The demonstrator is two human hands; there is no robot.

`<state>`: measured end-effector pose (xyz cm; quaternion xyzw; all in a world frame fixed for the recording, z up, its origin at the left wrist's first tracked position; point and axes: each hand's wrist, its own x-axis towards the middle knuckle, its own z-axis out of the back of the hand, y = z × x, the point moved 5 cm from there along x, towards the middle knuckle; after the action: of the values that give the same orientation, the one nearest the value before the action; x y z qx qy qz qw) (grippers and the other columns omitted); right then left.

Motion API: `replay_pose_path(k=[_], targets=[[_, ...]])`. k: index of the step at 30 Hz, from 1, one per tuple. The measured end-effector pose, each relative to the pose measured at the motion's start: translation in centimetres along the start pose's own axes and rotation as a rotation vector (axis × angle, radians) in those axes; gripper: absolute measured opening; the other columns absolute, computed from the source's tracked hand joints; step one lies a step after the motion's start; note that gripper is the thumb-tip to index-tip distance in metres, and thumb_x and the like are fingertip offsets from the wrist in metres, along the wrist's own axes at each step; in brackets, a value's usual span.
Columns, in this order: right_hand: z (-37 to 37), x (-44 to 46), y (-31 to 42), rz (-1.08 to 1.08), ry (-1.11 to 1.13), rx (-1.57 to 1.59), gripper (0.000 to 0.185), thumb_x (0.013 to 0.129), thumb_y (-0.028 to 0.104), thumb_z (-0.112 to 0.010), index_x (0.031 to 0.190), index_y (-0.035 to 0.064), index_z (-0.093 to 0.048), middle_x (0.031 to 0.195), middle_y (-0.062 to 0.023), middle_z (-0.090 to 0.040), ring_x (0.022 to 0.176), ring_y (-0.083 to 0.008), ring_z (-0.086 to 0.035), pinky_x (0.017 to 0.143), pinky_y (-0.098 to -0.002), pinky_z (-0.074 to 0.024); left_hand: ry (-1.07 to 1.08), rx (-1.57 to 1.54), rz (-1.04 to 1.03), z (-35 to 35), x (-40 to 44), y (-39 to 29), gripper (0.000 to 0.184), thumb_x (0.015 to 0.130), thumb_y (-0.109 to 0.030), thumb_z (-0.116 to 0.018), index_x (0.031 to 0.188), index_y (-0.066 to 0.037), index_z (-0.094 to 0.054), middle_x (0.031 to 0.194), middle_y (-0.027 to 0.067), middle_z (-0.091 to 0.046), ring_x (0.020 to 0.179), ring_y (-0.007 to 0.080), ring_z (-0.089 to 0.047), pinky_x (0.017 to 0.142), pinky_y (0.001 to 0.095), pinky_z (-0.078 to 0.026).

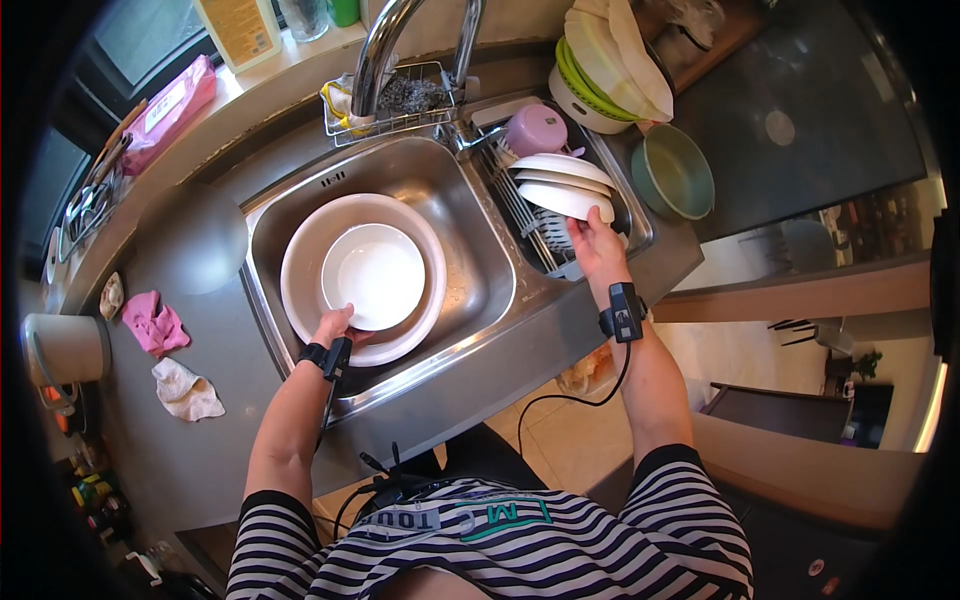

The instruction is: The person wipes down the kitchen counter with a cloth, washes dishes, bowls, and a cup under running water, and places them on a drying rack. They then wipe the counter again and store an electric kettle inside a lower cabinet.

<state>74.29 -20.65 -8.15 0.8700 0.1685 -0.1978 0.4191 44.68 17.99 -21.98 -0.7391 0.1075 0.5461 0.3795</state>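
Note:
My left hand [338, 325] grips the near rim of a white bowl [375, 275], thumb inside. The bowl is in or just above a larger pale basin [300, 255], which stands in the steel sink [480, 300]. Over at the drying rack, my right hand [597, 245] has its fingers closed on the edge of a white bowl [565, 200], the nearest dish in a tilted row. White plates [560, 165] lean just behind it. A purple cup [536, 130] sits upside down at the rack's far end. Some of my right fingers are hidden behind the bowl.
A chrome faucet [385, 45] arches behind the sink, with a wire basket [400, 100] of scrubbers. Right of the rack are a green bowl [672, 172] and stacked colanders [600, 85]. A pink cloth [155, 322] and a white cloth [187, 390] lie left.

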Motion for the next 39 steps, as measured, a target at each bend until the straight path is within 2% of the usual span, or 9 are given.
replay_pose_path(k=[5,9,10,13,19,22,26,35,39], targets=[[1.1,-2.5,-0.2,-0.234,0.042,-0.263,0.049,0.091,0.042,-0.057,0.110,-0.0033,-0.053,0.100,-0.0155,-0.062,0.078,-0.0214,-0.060,0.068,-0.0299,-0.0526,0.079,0.007,-0.035,1.2,1.5,0.2,0.040,0.097,-0.011,-0.040,0.134,0.001,-0.030,0.128,0.0211,-0.048,0.111,0.0375,-0.055,0.085,0.0538,-0.053],[2.4,-7.3,-2.1,-0.356,0.157,-0.326,0.043,0.094,0.037,-0.054,0.110,-0.0022,-0.055,0.101,-0.0131,-0.064,0.078,-0.0188,-0.060,0.066,-0.0291,-0.0502,0.150,0.326,-0.305,3.0,2.6,0.6,0.022,0.076,-0.002,-0.059,0.098,0.000,-0.061,0.083,0.0194,-0.063,0.079,0.0351,-0.066,0.056,0.0485,-0.057],[1.9,-9.0,-2.2,-0.361,0.154,-0.411,0.035,0.094,0.031,-0.054,0.107,-0.0014,-0.058,0.099,-0.0125,-0.065,0.076,-0.0172,-0.060,0.066,-0.0283,-0.0499,0.058,0.020,-0.369,2.1,3.1,0.8,0.018,0.074,-0.001,-0.058,0.092,-0.003,-0.062,0.080,0.0178,-0.063,0.078,0.0336,-0.066,0.055,0.0473,-0.057],[-0.4,-12.8,-3.7,-0.359,0.241,-0.584,0.026,0.093,0.022,-0.056,0.105,-0.0007,-0.060,0.094,-0.0109,-0.066,0.071,-0.0136,-0.060,0.062,-0.0254,-0.0488,-0.111,0.101,-0.452,-1.0,-3.4,-2.0,0.053,0.075,0.006,-0.048,0.126,-0.005,-0.048,0.112,0.0194,-0.059,0.094,0.0349,-0.064,0.084,0.0429,-0.053],[-6.3,-14.5,-6.7,-0.050,0.484,-0.950,0.015,0.090,0.012,-0.058,0.100,0.0012,-0.063,0.086,-0.0072,-0.067,0.068,-0.0075,-0.059,0.053,-0.0174,-0.0447,-0.406,0.842,-1.154,-3.3,-11.2,-7.5,0.064,0.071,0.013,-0.041,0.131,-0.010,-0.048,0.120,0.0190,-0.058,0.110,0.0342,-0.058,0.093,0.0389,-0.045],[-10.3,-13.1,-7.5,0.395,0.570,-1.347,0.039,0.083,0.014,-0.065,0.118,-0.0005,-0.055,0.103,-0.0110,-0.065,0.074,-0.0160,-0.064,0.065,-0.0275,-0.0514,-0.250,0.773,-1.450,-5.7,-14.1,-10.0,0.057,0.076,0.014,-0.044,0.127,-0.009,-0.054,0.122,0.0153,-0.059,0.116,0.0301,-0.055,0.097,0.0351,-0.044],[-13.9,-10.4,-9.6,0.272,0.634,-1.681,0.060,0.069,0.022,-0.078,0.114,-0.0030,-0.048,0.101,-0.0225,-0.064,0.085,-0.0342,-0.065,0.076,-0.0391,-0.0512,-0.227,1.032,-1.644,-9.7,-19.5,-12.0,0.052,0.076,0.015,-0.042,0.124,-0.002,-0.055,0.123,0.0150,-0.059,0.118,0.0296,-0.054,0.101,0.0361,-0.041],[-12.1,-13.1,-9.2,0.383,0.712,-1.126,0.069,0.066,0.009,-0.077,0.125,0.0020,-0.041,0.099,-0.0245,-0.063,0.093,-0.0415,-0.061,0.079,-0.0425,-0.0501,-0.209,1.198,-1.975,-13.0,-25.9,-13.0,0.057,0.068,0.016,-0.047,0.119,-0.008,-0.061,0.121,0.0172,-0.059,0.109,0.0354,-0.059,0.093,0.0407,-0.048],[-11.9,-14.1,-6.6,0.598,0.581,-1.248,0.058,0.072,-0.001,-0.064,0.124,-0.0009,-0.041,0.094,-0.0271,-0.061,0.087,-0.0448,-0.059,0.072,-0.0441,-0.0502,-0.173,1.226,-1.992,-15.2,-26.5,-13.1,0.054,0.069,0.013,-0.048,0.116,-0.008,-0.063,0.121,0.0173,-0.059,0.109,0.0349,-0.059,0.093,0.0405,-0.049]])
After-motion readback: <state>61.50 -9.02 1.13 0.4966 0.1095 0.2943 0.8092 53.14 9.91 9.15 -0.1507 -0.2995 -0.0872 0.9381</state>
